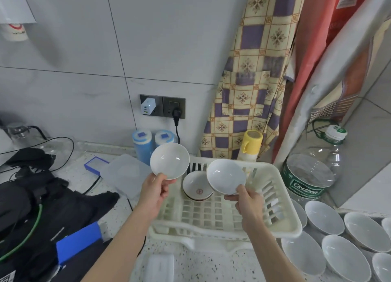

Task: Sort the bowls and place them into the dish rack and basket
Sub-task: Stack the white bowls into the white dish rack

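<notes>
My left hand (153,194) pinches the near rim of a small white bowl (169,161), held tilted above the left edge of the cream plastic basket (283,210). A second white bowl (226,176) is gripped at its lower rim by my right hand (246,199), over the basket's middle. Inside the basket, at its far left, a bowl with a red mark (197,189) leans on its side. Several white bowls (347,235) lie overlapping at the lower right.
Black bags and cables (38,197) fill the counter's left side. Behind the basket stand two blue containers (143,144), a yellow-lidded bottle (251,144) and a clear lidded box (124,171). A large water bottle (311,176) lies to the right. A wall socket (163,106) holds plugs.
</notes>
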A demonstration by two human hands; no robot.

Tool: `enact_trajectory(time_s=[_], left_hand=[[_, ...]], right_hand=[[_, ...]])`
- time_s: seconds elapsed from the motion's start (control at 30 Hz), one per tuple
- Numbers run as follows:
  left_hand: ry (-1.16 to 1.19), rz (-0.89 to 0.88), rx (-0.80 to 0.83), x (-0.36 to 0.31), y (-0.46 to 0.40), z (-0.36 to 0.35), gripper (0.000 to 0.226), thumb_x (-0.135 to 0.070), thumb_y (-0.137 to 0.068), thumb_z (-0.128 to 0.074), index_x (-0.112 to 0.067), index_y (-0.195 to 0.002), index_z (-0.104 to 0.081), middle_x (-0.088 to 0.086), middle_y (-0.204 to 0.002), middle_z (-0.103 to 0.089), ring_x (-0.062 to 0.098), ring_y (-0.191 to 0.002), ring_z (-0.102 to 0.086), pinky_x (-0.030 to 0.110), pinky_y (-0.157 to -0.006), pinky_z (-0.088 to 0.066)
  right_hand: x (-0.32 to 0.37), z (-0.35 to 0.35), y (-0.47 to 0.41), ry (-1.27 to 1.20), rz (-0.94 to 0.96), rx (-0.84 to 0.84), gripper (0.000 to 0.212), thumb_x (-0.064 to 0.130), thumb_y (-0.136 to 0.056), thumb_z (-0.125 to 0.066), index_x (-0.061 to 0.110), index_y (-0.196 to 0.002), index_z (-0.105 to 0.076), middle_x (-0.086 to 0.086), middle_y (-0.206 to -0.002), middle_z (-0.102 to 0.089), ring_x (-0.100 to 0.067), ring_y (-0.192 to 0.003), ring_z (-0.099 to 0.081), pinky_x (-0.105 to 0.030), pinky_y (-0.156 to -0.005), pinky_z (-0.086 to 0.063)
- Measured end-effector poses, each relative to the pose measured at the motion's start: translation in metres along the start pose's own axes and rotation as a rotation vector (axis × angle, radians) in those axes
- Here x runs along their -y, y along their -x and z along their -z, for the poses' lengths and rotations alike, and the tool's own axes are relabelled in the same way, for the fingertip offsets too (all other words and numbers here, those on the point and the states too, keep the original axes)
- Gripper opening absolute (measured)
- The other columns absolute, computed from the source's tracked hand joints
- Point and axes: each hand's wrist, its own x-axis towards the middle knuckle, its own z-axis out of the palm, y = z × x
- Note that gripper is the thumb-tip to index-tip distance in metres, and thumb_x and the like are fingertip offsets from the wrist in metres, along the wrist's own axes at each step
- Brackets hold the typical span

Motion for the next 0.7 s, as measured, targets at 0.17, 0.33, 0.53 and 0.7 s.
enact_trajectory(time_s=[0.17, 0.33, 0.53, 0.7], left_hand=[[0.049, -0.014, 0.055, 0.009, -0.024, -0.001, 0.02, -0.006, -0.089, -0.047, -0.009, -0.104, -0.06, 0.016, -0.078, -0.074, 0.008, -0.047, -0.039, 0.019, -0.042, -0.032], [0.144, 0.004, 0.127, 0.017, -0.036, -0.001, 0.02, -0.006, -0.092, -0.047, -0.011, -0.106, -0.06, 0.013, -0.078, -0.071, 0.005, -0.046, -0.043, 0.016, -0.042, -0.036], [0.169, 0.032, 0.168, 0.016, -0.039, -0.004, 0.017, -0.007, -0.093, -0.049, -0.01, -0.105, -0.06, 0.013, -0.075, -0.071, 0.004, -0.045, -0.042, 0.016, -0.039, -0.034], [0.183, 0.051, 0.16, 0.016, -0.038, -0.004, 0.013, -0.006, -0.093, -0.049, -0.01, -0.101, -0.058, 0.014, -0.076, -0.073, 0.005, -0.044, -0.042, 0.016, -0.04, -0.034]], right_hand=[[-0.017, -0.028, -0.014, 0.048, 0.022, -0.017, 0.023, 0.016, -0.091, -0.048, 0.016, -0.078, -0.067, -0.011, -0.059, -0.071, 0.001, -0.037, -0.046, -0.028, -0.057, -0.036], [-0.033, -0.048, -0.026, 0.109, 0.03, -0.028, 0.026, 0.019, -0.093, -0.046, 0.018, -0.079, -0.068, -0.005, -0.059, -0.072, -0.017, -0.066, -0.059, -0.03, -0.06, -0.04], [-0.056, -0.058, -0.027, 0.148, 0.048, -0.011, 0.026, 0.016, -0.092, -0.043, 0.011, -0.08, -0.065, 0.001, -0.063, -0.072, -0.002, -0.05, -0.049, -0.023, -0.054, -0.035], [-0.064, -0.062, -0.031, 0.249, 0.071, 0.031, 0.026, 0.018, -0.091, -0.041, 0.015, -0.08, -0.064, 0.004, -0.066, -0.072, 0.004, -0.046, -0.05, -0.019, -0.05, -0.036]])
